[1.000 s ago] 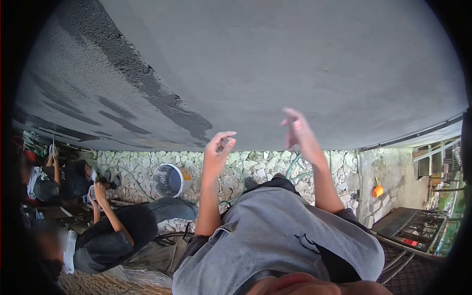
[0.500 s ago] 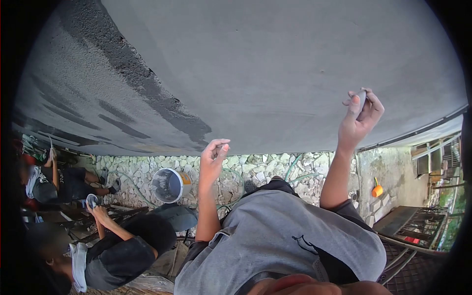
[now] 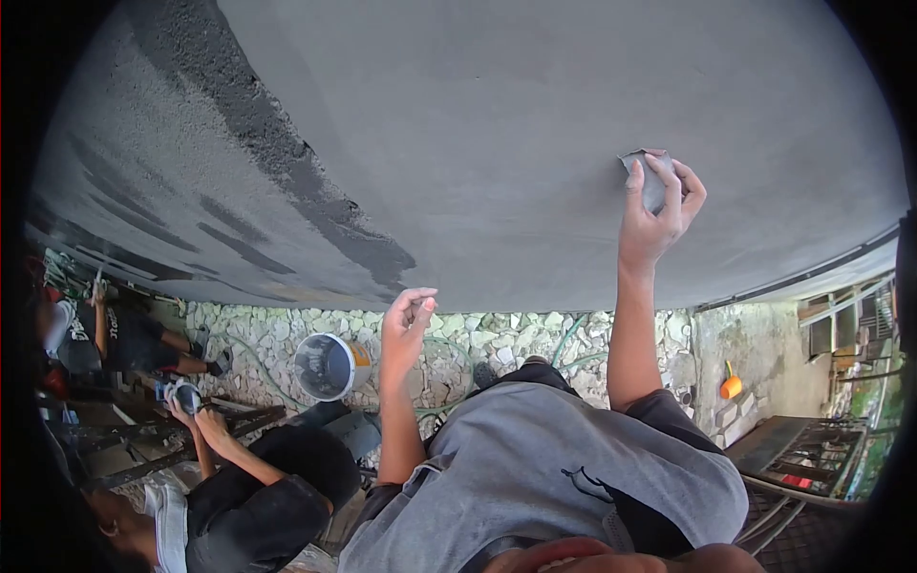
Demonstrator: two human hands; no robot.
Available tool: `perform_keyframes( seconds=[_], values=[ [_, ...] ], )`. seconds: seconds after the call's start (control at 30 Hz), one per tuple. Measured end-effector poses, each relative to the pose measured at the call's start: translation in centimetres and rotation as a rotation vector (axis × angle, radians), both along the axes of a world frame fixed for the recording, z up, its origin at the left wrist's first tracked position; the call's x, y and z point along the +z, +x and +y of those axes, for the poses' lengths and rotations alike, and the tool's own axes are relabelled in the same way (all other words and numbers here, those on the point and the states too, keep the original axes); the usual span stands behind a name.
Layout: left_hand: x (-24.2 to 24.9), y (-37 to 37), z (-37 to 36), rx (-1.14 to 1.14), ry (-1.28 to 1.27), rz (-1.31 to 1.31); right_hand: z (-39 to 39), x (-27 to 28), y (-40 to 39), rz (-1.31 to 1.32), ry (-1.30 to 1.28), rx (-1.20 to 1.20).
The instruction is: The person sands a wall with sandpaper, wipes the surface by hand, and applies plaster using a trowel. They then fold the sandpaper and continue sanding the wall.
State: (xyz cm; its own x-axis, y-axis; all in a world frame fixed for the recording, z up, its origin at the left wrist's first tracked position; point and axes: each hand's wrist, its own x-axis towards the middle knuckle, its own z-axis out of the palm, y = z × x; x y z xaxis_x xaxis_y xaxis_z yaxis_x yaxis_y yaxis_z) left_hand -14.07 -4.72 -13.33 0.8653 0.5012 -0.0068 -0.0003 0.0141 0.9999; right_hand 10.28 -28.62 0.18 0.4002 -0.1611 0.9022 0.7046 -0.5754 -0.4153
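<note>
Since the previous frame, the right hand (image 3: 661,218) has shifted leftward over the grey wall (image 3: 497,134). Leftmost, a co-worker sits low, holding a round object (image 3: 185,396). Next comes a white bucket (image 3: 331,368) on pale rubble. The left hand (image 3: 405,329) is loosely curled near the wall's lower edge. Further right, the right hand clamps a sandpaper-like sheet (image 3: 653,194) against the wall; beyond lies an orange dipper (image 3: 731,388).

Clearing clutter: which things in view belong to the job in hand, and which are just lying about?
Likely in the job:
grey sheet, held at the wall in the right hand
grey wall

Probably just lying about:
green hose
orange dipper
bucket, not in use now, though its grey-smeared inside could tie it to the job
</note>
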Motion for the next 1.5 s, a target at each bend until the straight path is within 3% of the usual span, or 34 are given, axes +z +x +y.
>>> perform_keyframes(
  seconds=[1.5],
  values=[
    [0.5,2.8,1.1,-0.069,-0.008,-0.005,0.6,-1.5,0.5,0.033,0.051,0.021]
  ],
)
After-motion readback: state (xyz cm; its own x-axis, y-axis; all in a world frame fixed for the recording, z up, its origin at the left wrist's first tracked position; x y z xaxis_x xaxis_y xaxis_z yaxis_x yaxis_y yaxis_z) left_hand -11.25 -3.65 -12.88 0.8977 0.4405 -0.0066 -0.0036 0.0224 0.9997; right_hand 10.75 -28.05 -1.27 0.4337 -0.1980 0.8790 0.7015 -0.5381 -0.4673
